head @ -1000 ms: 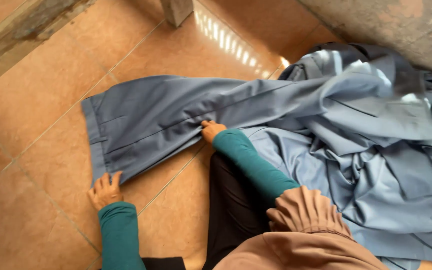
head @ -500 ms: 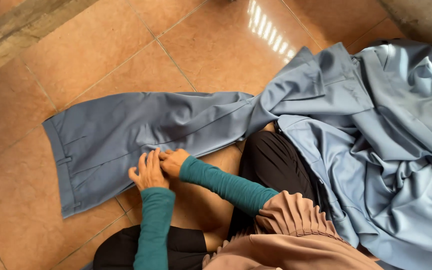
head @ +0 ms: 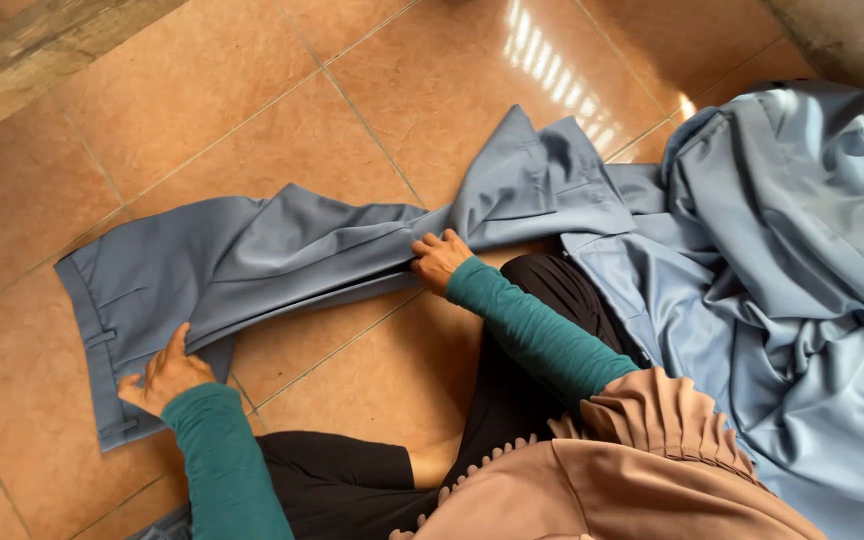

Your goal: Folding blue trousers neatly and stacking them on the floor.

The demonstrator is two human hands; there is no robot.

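A pair of grey-blue trousers point(head: 282, 255) lies spread across the tiled floor, waistband at the left. My left hand point(head: 164, 372) presses flat on the waistband end near its lower corner, fingers apart. My right hand point(head: 439, 258) pinches the near edge of the trouser leg around its middle, fingers curled into the cloth. Both arms wear teal sleeves. The far part of the trousers folds up into a peak point(head: 532, 180) beyond my right hand.
A heap of light blue cloth point(head: 802, 280) covers the floor at the right. My black-clad legs point(head: 512, 380) and a tan pleated garment point(head: 632, 460) fill the lower middle. A wooden beam point(head: 42, 50) runs along the top left of the orange tiles point(head: 392, 90).
My hands, together at the trousers' near edge half a second ago, have parted: the left slid to the waistband, the right moved along the leg. The cloth looks flatter and more stretched.
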